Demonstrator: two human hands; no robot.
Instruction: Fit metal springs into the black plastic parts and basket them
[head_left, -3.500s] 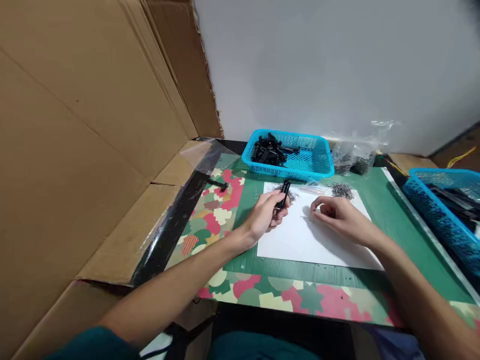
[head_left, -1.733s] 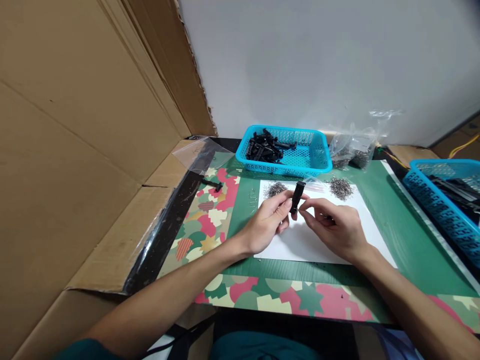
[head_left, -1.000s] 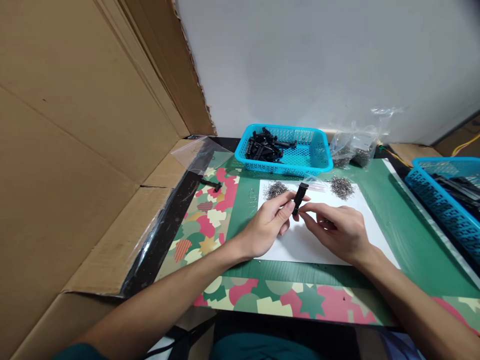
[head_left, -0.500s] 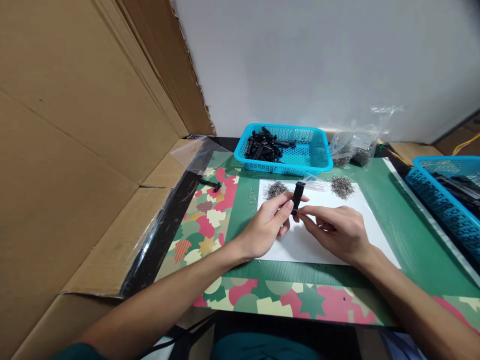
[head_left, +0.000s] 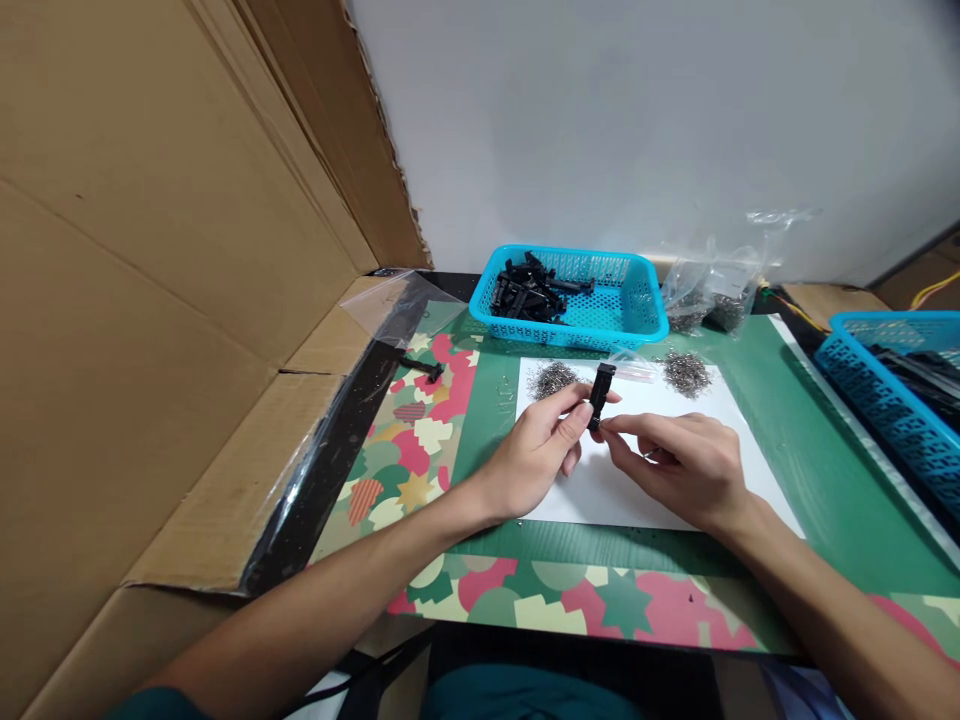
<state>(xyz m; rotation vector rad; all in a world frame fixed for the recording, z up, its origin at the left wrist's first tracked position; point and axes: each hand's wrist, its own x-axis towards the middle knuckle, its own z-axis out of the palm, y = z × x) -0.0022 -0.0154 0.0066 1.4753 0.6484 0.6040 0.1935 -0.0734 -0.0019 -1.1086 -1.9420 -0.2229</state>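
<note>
The left hand grips the black part over the paper; the right hand is pinched closed at its lower end, on what I can't tell.

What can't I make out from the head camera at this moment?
All in the head view:
Black part: lower left side hidden by the fingers of the left hand.
Right hand: anything between its fingertips at the part's lower end is too small to tell; curled fingers hide most of its palm.
Left metal pile and right metal pile: single pieces too small to tell apart.
Right blue basket: cut off by the right edge.
</note>
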